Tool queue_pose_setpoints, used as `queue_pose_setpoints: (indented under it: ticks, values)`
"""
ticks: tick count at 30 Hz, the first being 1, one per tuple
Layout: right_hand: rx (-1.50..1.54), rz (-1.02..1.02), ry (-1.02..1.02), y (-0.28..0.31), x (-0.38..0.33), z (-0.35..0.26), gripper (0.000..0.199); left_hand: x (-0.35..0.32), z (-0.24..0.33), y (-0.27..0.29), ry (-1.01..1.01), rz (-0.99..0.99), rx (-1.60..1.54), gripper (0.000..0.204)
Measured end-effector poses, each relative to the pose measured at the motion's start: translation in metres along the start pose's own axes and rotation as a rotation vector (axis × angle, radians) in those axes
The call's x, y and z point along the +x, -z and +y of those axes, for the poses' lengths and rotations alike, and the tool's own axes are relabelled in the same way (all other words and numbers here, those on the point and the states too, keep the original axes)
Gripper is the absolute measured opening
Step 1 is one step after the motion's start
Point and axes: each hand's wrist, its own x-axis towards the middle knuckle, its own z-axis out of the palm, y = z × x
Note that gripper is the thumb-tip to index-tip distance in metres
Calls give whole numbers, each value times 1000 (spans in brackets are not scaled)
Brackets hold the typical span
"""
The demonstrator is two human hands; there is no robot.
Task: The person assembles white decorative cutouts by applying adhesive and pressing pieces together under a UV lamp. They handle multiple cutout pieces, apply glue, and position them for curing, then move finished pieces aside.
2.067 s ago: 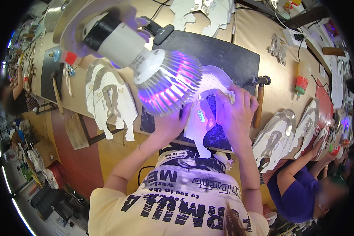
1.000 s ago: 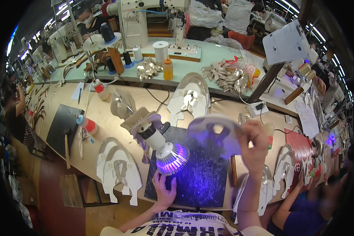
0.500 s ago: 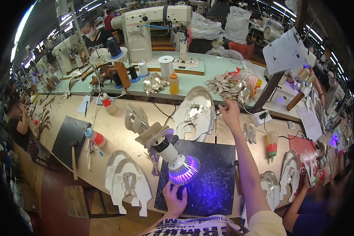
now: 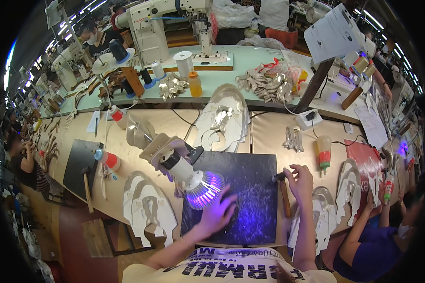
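My left hand is open over the black work mat, fingers spread in violet light, right beside the lit bulb head of a lamp. The lamp's finned head partly covers the fingertips. My right hand is raised off the mat's right edge, fingers bent and thumb apart, with nothing visible in it. Close beside its thumb lies a small hammer with a wooden handle. Beyond the mat is a stack of white and silver shoe-upper pieces. More such pieces lie left of the mat.
A pile of silver cut pieces is on the green bench behind, near a sewing machine. A red-labelled bottle stands at right. More shoe-upper pieces lie near my right forearm. A co-worker's arm is at far right.
My right hand has come back from near the silver pile to beside the hammer. My left hand has risen and opened beside the lamp. The whole view has shifted.
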Motion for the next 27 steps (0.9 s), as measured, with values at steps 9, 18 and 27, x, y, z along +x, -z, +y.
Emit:
queue_pose_setpoints:
  ticks: [9,18,27]
  values:
    - [-131,-50,-1,-6,-69,0,59,197,-116,-40,179,13,438,72]
    - [87,281,156,11,-109,-12,16,218,-135,-46,261,-9,609,77]
    - [13,545,-255,73,-120,87,13,37,20,-25,-86,-298,343,81]
